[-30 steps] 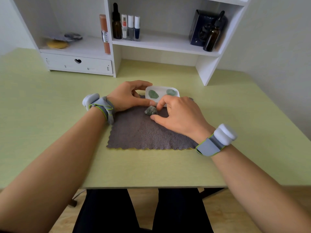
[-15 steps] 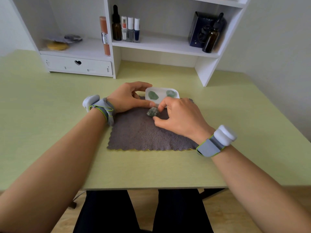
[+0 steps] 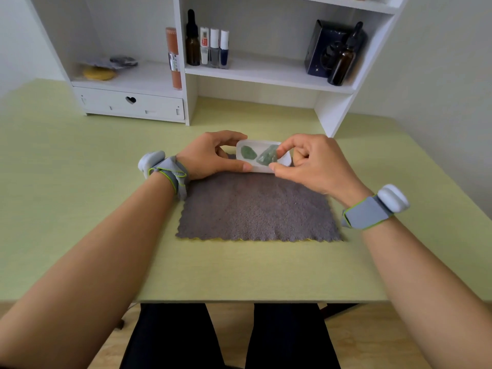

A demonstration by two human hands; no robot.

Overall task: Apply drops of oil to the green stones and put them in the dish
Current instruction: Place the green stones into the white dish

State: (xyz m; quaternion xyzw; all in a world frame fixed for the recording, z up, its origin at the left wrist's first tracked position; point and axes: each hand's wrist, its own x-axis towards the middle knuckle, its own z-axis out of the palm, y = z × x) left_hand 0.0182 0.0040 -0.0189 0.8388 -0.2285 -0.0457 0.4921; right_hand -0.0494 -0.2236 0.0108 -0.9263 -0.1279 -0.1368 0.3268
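Centrally, the left hand (image 3: 210,155) grips the white dish (image 3: 259,169) while the right hand (image 3: 310,162) pinches a green stone (image 3: 267,157) over it; letting go high could bounce it out.

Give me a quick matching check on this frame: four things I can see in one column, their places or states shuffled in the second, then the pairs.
Things:
1. white dish
2. green stone in the right hand
3. grey cloth
4. navy box

Places or states:
A. spread flat on the table
B. on the shelf behind a brown dropper bottle
C. pinched above the dish
D. steadied by the left hand

Pairs: 1-D, 2-C, 3-A, 4-B
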